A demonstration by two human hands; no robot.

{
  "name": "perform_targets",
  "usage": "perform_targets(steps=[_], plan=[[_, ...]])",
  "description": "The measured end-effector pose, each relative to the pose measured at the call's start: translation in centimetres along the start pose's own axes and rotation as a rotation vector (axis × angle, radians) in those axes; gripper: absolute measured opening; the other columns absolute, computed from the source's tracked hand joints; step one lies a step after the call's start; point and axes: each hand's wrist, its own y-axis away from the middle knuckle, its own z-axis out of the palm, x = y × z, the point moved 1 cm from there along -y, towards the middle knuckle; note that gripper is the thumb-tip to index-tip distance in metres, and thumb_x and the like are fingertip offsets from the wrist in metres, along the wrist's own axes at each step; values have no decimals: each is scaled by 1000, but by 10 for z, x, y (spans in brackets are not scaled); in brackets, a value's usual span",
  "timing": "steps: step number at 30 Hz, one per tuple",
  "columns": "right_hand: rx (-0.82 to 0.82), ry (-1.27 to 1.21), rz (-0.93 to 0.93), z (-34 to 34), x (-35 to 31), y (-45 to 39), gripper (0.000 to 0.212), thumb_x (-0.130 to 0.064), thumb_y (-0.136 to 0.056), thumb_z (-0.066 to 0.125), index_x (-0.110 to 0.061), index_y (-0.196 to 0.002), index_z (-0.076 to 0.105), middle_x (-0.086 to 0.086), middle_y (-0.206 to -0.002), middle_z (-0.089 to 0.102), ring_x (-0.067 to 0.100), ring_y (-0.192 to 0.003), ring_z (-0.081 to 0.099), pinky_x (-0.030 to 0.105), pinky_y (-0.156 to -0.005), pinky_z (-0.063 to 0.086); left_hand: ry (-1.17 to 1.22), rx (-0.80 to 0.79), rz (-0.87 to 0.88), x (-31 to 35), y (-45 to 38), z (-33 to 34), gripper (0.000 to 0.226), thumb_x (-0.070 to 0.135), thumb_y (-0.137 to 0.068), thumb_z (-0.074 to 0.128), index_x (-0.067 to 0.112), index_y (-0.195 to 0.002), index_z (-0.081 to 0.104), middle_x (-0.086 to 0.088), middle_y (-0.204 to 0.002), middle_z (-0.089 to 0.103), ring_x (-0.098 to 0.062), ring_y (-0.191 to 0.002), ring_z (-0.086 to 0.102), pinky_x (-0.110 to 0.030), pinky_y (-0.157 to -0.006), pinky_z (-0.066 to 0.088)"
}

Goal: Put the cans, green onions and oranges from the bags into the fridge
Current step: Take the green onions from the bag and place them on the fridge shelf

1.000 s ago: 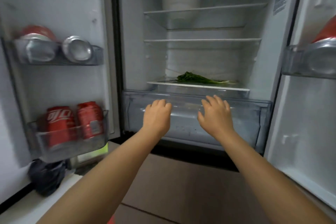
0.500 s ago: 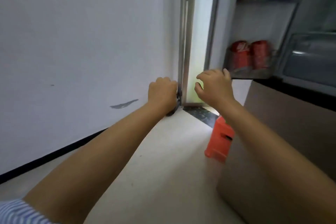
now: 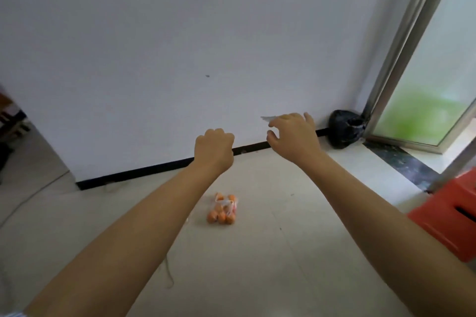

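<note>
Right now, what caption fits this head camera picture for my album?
Two empty hands, left and right, reach toward a bag of oranges on the floor.

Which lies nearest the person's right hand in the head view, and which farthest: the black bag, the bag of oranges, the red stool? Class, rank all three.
From the right hand:
1. Black bag, in the corner to its right.
2. Bag of oranges, on the floor below-left.
3. Red stool, at the right edge.
</note>
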Motion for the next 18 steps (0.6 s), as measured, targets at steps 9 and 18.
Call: perform_targets(steps=[9, 18], plan=[[-206, -148, -2, 137, -114, -158, 35, -21, -94, 41, -9, -124, 56, 8, -124, 60, 25, -117, 50, 35, -93, 44, -14, -143, -39, -194, -116, 72, 33, 5, -93, 40, 8, -121, 58, -10, -122, 58, -27, -111, 53, -34, -87, 45], [-342, -218, 15, 257, -269, -294, 32, -21, -93, 43, -9, -118, 59, 8, -118, 62, 25, -111, 54, 34, -82, 46, 30, -240, -83, -410, -191, 127, 33, 9, -96, 38, 11, -122, 57, -9, -122, 56, -26, -111, 52, -33, -86, 43]])
